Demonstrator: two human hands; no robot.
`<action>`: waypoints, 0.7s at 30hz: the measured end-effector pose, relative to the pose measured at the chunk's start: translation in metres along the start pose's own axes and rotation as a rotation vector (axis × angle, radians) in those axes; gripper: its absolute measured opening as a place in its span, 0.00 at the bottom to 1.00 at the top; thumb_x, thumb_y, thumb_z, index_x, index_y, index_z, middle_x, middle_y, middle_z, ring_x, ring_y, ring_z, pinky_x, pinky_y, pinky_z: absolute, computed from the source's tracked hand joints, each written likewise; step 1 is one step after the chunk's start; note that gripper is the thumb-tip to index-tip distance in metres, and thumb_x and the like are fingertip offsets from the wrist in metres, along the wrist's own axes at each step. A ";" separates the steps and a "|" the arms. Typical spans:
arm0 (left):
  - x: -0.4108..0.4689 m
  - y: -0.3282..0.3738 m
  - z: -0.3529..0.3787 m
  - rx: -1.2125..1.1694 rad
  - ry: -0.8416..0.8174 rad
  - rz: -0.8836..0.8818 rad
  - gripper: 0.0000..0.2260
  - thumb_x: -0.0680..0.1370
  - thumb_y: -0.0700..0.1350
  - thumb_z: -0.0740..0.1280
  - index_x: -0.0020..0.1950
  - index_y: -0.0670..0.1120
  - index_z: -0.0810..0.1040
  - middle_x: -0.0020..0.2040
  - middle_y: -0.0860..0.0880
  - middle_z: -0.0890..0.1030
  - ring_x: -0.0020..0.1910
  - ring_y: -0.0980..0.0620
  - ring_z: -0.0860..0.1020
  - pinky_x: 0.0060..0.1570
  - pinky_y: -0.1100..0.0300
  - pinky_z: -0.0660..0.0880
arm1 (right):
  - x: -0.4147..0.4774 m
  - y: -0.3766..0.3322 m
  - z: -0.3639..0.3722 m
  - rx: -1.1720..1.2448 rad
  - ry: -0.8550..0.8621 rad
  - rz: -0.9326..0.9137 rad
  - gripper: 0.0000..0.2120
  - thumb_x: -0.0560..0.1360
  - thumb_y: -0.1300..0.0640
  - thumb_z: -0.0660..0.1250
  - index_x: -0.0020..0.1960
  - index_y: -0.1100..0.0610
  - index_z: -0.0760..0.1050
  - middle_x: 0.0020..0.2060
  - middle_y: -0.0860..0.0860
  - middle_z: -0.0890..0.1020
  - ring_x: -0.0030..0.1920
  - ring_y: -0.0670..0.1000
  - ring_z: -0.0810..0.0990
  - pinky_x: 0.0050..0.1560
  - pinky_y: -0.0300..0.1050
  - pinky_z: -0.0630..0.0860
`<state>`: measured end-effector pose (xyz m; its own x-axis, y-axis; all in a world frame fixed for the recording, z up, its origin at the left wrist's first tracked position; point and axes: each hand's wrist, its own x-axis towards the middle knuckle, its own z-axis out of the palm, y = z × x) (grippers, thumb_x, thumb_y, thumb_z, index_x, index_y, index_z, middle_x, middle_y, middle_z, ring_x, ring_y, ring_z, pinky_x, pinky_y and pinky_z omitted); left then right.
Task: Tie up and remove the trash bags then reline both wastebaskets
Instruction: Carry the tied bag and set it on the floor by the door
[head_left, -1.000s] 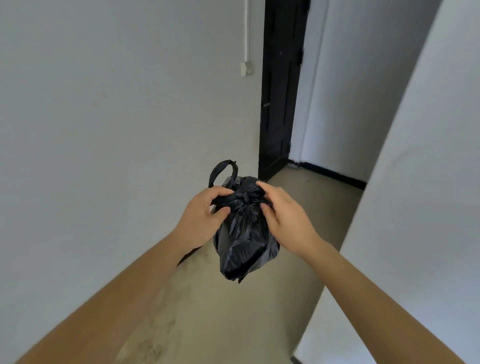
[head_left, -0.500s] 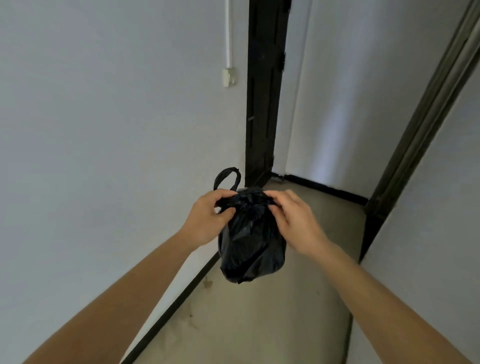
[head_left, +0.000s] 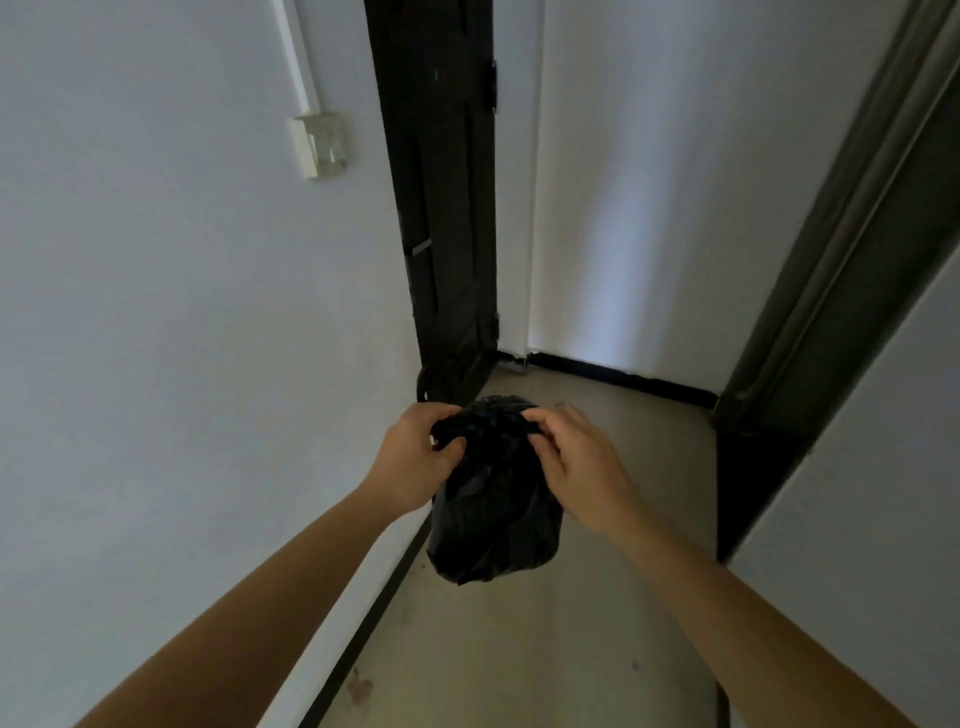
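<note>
A small, bulging black plastic trash bag (head_left: 493, 514) hangs in mid-air above the pale, stained concrete floor (head_left: 519, 649) of a narrow corridor, held at its gathered top by both hands; the left hand (head_left: 415, 457) pinches the bunched plastic on its side, fingers (head_left: 447, 447) curled in and clamped on the bag — a thin black loop of the bag's handle (head_left: 422, 384) shows just above that hand; the right hand (head_left: 576, 462) grips the opposite side of the top, its fingers bent over the crumpled neck and closed on the plastic. The bag's body sags below and between the two wrists, clear of the floor. A white wall (head_left: 182, 364) runs close on the left, bearing a pale switch box (head_left: 319, 148); a black door frame (head_left: 441, 208) stands ahead — a second dark frame (head_left: 831, 312) rises on the right.
</note>
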<state>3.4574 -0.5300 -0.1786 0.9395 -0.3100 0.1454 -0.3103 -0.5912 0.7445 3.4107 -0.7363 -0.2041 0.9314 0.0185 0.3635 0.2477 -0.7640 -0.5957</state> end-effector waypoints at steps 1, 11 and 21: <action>0.023 -0.005 -0.003 0.005 0.028 -0.008 0.13 0.77 0.40 0.69 0.62 0.47 0.80 0.56 0.51 0.76 0.57 0.53 0.76 0.59 0.63 0.70 | 0.027 0.007 0.004 0.010 0.000 0.001 0.13 0.82 0.58 0.61 0.65 0.53 0.75 0.56 0.48 0.76 0.54 0.47 0.76 0.54 0.33 0.69; 0.202 -0.151 -0.010 -0.056 0.021 -0.207 0.09 0.77 0.39 0.70 0.55 0.50 0.81 0.51 0.55 0.77 0.54 0.51 0.78 0.60 0.59 0.73 | 0.224 0.086 0.132 0.049 -0.177 0.025 0.11 0.81 0.60 0.62 0.63 0.55 0.76 0.53 0.46 0.74 0.52 0.42 0.74 0.51 0.23 0.65; 0.346 -0.318 0.085 -0.175 -0.258 -0.482 0.08 0.79 0.39 0.67 0.56 0.48 0.81 0.51 0.48 0.83 0.55 0.45 0.81 0.60 0.49 0.75 | 0.307 0.226 0.281 0.055 -0.393 0.350 0.15 0.80 0.61 0.65 0.66 0.58 0.75 0.52 0.55 0.79 0.48 0.48 0.76 0.51 0.36 0.69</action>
<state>3.8683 -0.5126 -0.4201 0.8962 -0.2212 -0.3844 0.1932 -0.5855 0.7873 3.8277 -0.7222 -0.4280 0.9881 0.0169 -0.1531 -0.0919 -0.7333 -0.6737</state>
